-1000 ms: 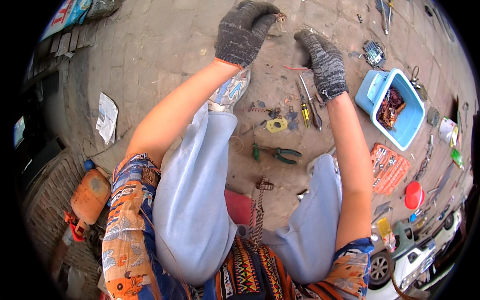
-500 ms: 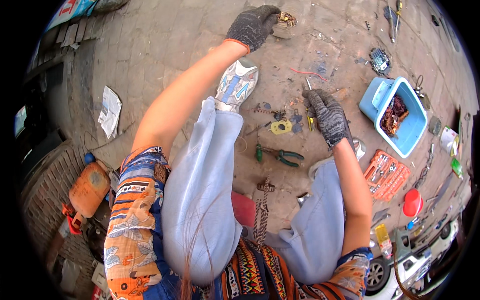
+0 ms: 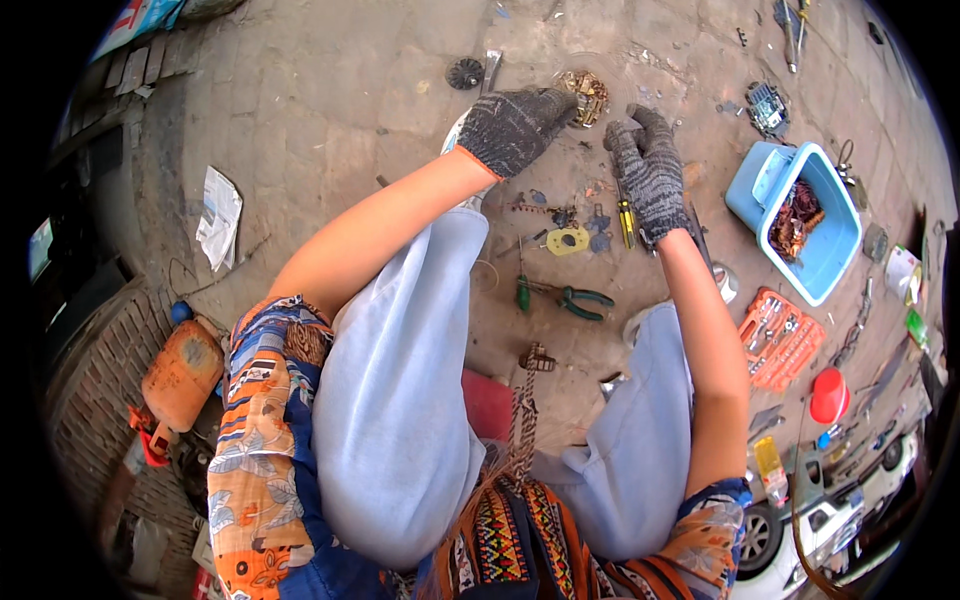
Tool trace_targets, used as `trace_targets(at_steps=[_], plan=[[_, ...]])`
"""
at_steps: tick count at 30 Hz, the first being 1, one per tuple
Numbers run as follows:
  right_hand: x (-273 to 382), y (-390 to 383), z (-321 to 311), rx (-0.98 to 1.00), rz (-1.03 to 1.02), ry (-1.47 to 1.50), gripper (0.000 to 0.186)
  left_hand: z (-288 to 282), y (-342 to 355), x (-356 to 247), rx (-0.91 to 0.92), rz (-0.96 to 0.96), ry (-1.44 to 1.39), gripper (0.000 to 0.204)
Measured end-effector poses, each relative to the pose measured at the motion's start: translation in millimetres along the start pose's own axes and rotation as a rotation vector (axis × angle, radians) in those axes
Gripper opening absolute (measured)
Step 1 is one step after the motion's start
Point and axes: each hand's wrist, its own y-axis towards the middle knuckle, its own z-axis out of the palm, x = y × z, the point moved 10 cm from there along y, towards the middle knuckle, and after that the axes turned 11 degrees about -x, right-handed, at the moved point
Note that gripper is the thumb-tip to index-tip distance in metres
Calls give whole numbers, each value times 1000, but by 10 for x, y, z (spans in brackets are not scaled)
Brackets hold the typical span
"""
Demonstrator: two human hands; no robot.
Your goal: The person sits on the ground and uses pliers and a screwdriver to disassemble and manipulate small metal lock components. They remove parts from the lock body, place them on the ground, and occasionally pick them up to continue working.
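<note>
My left hand (image 3: 518, 130), in a dark grey knitted glove, has its fingers at the edge of a round shallow dish (image 3: 598, 76) and appears to grip it. Small brass-coloured metal pieces (image 3: 587, 98) fill the dish. To the right, my right hand (image 3: 648, 170) wears a matching glove; its thumb and fingers are apart, and I see nothing between them. Just below that hand lies a yellow-handled screwdriver (image 3: 627, 225). A yellow flat plate (image 3: 568, 241), green-handled pliers (image 3: 583, 302) and a green-handled screwdriver (image 3: 523, 292) lie on the ground between my legs.
A blue plastic basin (image 3: 742, 205) with copper-coloured scrap stands at right, near an orange socket-set case (image 3: 780, 340) and a red cup (image 3: 828, 397). A circuit part (image 3: 767, 110) lies beyond the basin. A dark round wheel (image 3: 465, 73) rests beyond my left hand.
My left hand and the dish have come nearer to me, uncovering the dark wheel. My right hand has moved farther forward and its fingers have spread. The red wire no longer shows.
</note>
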Motion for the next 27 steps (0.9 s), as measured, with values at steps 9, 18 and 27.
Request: trace_targets(at_steps=[9,18,27], plan=[[-13,137,57,-2,-63,-182,51,-48,-46,-68,-20,-125,-168,29],[-70,92,43,-6,-58,-127,54,40,-84,30,27,-319,-377,34],[693,-241,-143,-217,-596,-288,48,130,-90,92,134,-850,-857,29]])
